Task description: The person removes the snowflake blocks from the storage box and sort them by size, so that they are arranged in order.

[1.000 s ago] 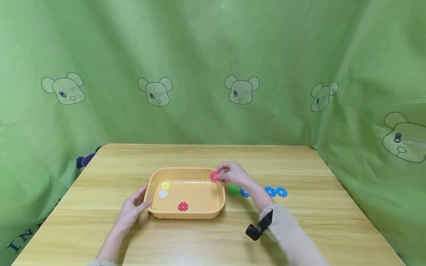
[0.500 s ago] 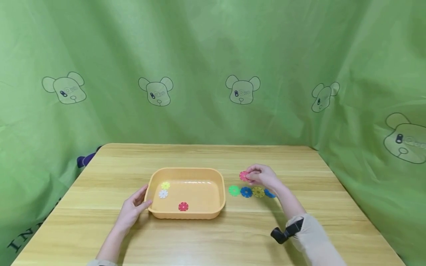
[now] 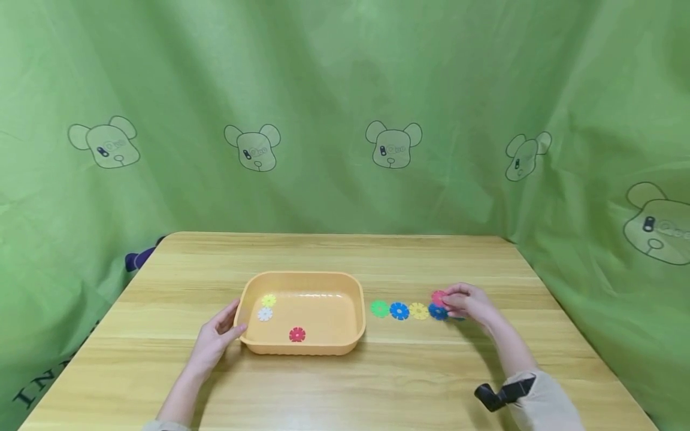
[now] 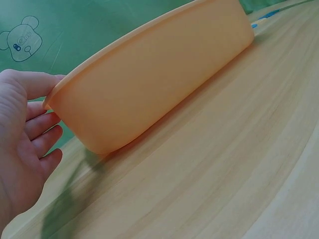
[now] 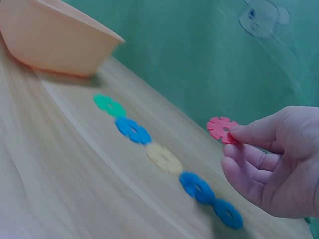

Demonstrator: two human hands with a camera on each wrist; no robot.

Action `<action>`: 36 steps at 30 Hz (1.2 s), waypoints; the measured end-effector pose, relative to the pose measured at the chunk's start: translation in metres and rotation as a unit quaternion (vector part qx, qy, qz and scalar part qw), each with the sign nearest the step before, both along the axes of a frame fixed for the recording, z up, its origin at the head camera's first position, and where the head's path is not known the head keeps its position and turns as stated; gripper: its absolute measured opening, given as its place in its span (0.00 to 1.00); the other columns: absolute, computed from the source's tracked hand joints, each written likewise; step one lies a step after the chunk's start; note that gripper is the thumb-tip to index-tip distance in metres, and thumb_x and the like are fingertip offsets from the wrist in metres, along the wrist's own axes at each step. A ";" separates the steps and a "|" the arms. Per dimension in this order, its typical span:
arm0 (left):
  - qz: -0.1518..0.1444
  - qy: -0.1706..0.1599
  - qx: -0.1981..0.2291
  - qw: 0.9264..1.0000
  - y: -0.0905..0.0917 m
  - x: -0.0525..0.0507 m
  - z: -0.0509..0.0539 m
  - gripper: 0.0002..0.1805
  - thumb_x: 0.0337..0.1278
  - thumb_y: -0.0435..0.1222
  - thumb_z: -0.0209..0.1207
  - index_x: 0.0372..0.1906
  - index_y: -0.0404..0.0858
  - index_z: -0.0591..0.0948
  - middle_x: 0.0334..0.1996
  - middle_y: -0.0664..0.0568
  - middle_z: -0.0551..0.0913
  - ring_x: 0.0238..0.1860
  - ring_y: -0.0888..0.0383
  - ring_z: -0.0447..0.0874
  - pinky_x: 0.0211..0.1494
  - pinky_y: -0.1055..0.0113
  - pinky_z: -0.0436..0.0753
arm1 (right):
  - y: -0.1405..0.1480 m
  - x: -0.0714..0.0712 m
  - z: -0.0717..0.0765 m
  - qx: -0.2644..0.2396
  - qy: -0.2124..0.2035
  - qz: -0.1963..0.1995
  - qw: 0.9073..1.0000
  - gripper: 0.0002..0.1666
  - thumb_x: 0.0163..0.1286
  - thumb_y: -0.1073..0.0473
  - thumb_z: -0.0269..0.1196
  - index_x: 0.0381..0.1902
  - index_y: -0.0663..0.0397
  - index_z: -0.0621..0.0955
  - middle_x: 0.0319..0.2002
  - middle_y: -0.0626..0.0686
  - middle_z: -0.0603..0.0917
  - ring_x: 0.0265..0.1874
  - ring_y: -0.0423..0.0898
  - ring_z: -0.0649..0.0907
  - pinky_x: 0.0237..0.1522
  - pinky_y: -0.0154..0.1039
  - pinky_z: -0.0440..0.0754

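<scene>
The right hand [image 3: 468, 304] pinches a pink-red notched disc [image 3: 438, 297] between thumb and fingers, above the right part of a row of discs. In the right wrist view the row holds a green disc [image 5: 109, 105], a blue one [image 5: 132, 130], a yellow one [image 5: 164, 158] and two more blue ones [image 5: 197, 187]. At the left end of an orange tray [image 3: 302, 349], the left hand [image 3: 212, 340] grips the rim, thumb over it and fingers outside. Inside the tray lie a yellow disc [image 3: 268, 300], a white disc [image 3: 265, 314] and a red disc [image 3: 297, 334].
A light wooden table [image 3: 323, 395] bears everything. Behind and beside it hangs a green curtain [image 3: 323, 197] with printed bear heads. A dark purple item [image 3: 140, 258] shows past the table's left edge. A black strap [image 3: 504, 395] is round the right sleeve.
The right hand has carried the pink-red disc from above the tray's right rim to the right end of the row, uncovering the yellow disc there. The left hand and tray have stayed put.
</scene>
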State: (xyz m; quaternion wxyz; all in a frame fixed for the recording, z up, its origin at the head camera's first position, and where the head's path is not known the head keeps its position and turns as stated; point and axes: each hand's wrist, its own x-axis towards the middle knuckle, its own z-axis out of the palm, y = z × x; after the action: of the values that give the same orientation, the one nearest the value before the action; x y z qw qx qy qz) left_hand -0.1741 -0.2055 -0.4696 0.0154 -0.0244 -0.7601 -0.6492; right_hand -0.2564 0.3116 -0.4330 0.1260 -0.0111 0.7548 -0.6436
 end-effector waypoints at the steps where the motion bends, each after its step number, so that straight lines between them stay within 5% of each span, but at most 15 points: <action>1: 0.001 0.000 0.000 1.000 0.000 0.000 0.000 0.34 0.58 0.31 0.58 0.68 0.29 0.59 0.66 0.36 0.60 0.66 0.42 0.60 0.54 0.82 0.67 | 0.005 0.001 -0.001 0.007 0.001 -0.010 1.000 0.06 0.63 0.67 0.60 0.39 0.61 0.75 0.29 0.47 0.81 0.29 0.40 0.82 0.33 0.32 0.84; 11: 0.007 -0.001 0.002 1.000 0.000 0.000 0.001 0.34 0.58 0.30 0.58 0.67 0.28 0.59 0.66 0.35 0.61 0.65 0.41 0.60 0.52 0.84 0.68 | 0.048 0.006 -0.010 0.080 -0.001 -0.086 0.993 0.08 0.62 0.61 0.64 0.39 0.57 0.78 0.28 0.41 0.82 0.28 0.37 0.82 0.30 0.32 0.82; 24: 0.004 -0.001 0.008 1.000 -0.001 0.000 0.000 0.34 0.57 0.29 0.58 0.67 0.27 0.59 0.66 0.35 0.61 0.65 0.41 0.60 0.53 0.83 0.68 | 0.063 0.005 -0.023 0.207 0.017 -0.116 0.971 0.21 0.61 0.61 0.62 0.45 0.76 0.76 0.28 0.45 0.81 0.26 0.39 0.78 0.26 0.34 0.78; 31: 0.004 0.001 0.006 1.000 0.000 -0.001 -0.001 0.34 0.57 0.29 0.58 0.67 0.27 0.59 0.65 0.35 0.61 0.65 0.41 0.60 0.54 0.82 0.68 | 0.060 0.003 -0.030 0.304 0.050 -0.118 0.944 0.18 0.62 0.60 0.61 0.42 0.74 0.78 0.37 0.64 0.80 0.31 0.49 0.76 0.25 0.35 0.75; 36: 0.003 0.002 0.009 1.000 0.000 -0.001 -0.001 0.33 0.57 0.28 0.58 0.67 0.27 0.59 0.65 0.35 0.61 0.65 0.41 0.60 0.53 0.82 0.69 | 0.058 0.003 -0.029 0.320 0.054 -0.116 0.939 0.17 0.62 0.61 0.61 0.41 0.73 0.78 0.39 0.67 0.79 0.33 0.52 0.75 0.26 0.35 0.74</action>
State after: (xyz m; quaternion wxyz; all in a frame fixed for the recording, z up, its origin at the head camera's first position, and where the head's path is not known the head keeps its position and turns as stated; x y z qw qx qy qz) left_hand -0.1747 -0.2052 -0.4706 0.0190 -0.0237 -0.7541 -0.6560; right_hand -0.2531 0.3696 -0.4620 0.0069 0.0828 0.9226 -0.3766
